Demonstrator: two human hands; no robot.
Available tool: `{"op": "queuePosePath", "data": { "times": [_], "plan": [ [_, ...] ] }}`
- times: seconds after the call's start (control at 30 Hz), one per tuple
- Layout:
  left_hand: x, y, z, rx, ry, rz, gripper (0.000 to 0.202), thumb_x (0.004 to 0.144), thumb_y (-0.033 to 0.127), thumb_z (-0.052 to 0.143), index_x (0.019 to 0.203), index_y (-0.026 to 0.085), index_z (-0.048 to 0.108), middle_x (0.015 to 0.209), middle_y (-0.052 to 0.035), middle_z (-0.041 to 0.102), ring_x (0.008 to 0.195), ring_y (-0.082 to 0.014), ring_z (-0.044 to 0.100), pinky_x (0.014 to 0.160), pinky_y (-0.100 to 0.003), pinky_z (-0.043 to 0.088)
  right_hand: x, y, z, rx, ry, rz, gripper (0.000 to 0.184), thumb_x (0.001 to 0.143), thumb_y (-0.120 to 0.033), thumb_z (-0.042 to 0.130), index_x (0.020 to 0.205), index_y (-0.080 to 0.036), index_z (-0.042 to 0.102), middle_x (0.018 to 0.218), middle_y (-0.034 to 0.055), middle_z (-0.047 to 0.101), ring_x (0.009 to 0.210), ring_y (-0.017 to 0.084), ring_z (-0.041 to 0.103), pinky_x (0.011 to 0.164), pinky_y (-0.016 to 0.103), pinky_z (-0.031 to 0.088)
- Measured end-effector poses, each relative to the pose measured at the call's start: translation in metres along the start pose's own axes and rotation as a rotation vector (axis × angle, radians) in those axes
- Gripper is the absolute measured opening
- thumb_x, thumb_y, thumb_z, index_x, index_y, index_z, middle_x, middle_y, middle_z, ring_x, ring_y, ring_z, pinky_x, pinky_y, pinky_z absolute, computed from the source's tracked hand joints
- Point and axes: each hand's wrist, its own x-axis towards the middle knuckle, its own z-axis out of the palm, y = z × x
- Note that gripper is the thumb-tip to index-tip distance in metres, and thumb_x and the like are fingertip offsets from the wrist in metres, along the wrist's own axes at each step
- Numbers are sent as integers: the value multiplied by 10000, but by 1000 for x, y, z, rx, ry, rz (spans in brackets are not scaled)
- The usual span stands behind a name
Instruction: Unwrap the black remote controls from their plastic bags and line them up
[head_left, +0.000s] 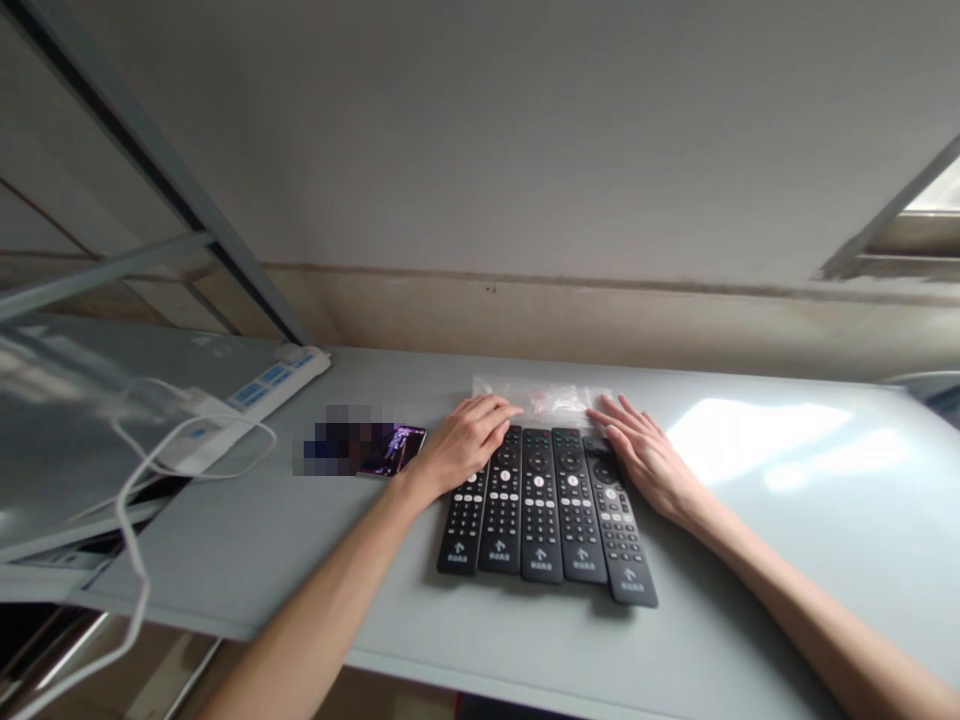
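Observation:
Several black remote controls [540,515] lie side by side on the grey table, buttons up. My left hand [469,440] rests over the upper end of the leftmost remote control [460,540], palm down, its fingers stretched toward a clear plastic bag [556,398]. Fingers spread, my right hand [646,452] lies along the upper right side of the rightmost remote control [628,550], which is angled outward and sits a little lower than the others. The bag lies flat behind the row, its ends close to the fingertips of both hands.
A phone [393,450] with a lit screen lies left of my left hand, partly pixelated. Farther left are a white power strip [281,378] and a looping white cable [131,540]. A metal frame [150,120] rises at the left, and a wall [525,325] stands behind the table [750,520].

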Motion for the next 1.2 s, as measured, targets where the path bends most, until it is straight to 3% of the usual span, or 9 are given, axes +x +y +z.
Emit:
{"op": "queuePosePath", "data": {
  "times": [0.33,0.7,0.83,0.93,1.07,1.2],
  "plan": [
    [1,-2,5,-12,24,23,279,1109,183,443,1228,191,696,1161,-81,729,1134,-229,676,1040,-437,546,-4,9,1,70,61,-22,587,1131,-569,301,1552,-287,598,1638,40,537,1603,296,380,1321,641,280],
    [1,-1,-2,75,92,29,284,1094,179,446,1154,199,723,1063,-62,759,1020,-224,681,937,-414,541,-1,-5,-10,365,333,10,561,1111,-567,423,1601,-318,538,1699,25,453,1612,263,370,1342,582,247],
    [2,0,-2,57,124,71,276,1092,192,458,1193,194,715,1112,-62,787,1055,-230,700,965,-431,536,-6,-12,-20,368,370,-4,556,1114,-570,400,1619,-361,506,1697,-12,457,1603,265,388,1344,576,248],
    [4,0,-3,40,127,62,304,1101,215,445,1292,194,682,1236,-78,775,1146,-231,700,1024,-440,523,-7,-15,-27,359,317,4,560,1124,-555,366,1638,-363,477,1704,-30,445,1613,267,367,1348,565,245],
    [3,4,-6,33,124,29,312,1105,253,442,1344,216,640,1268,-65,762,1174,-231,694,1046,-442,519,-9,-19,-30,408,288,-9,539,1126,-532,368,1627,-376,490,1685,-42,481,1607,295,383,1325,597,308],
    [2,8,-10,-6,108,35,263,1086,284,477,1288,214,629,1299,-76,749,1205,-243,687,1065,-463,530,-11,-23,-25,588,349,-42,498,1125,-490,375,1579,-391,556,1643,-37,541,1544,318,486,1257,627,423]
  ]
}}
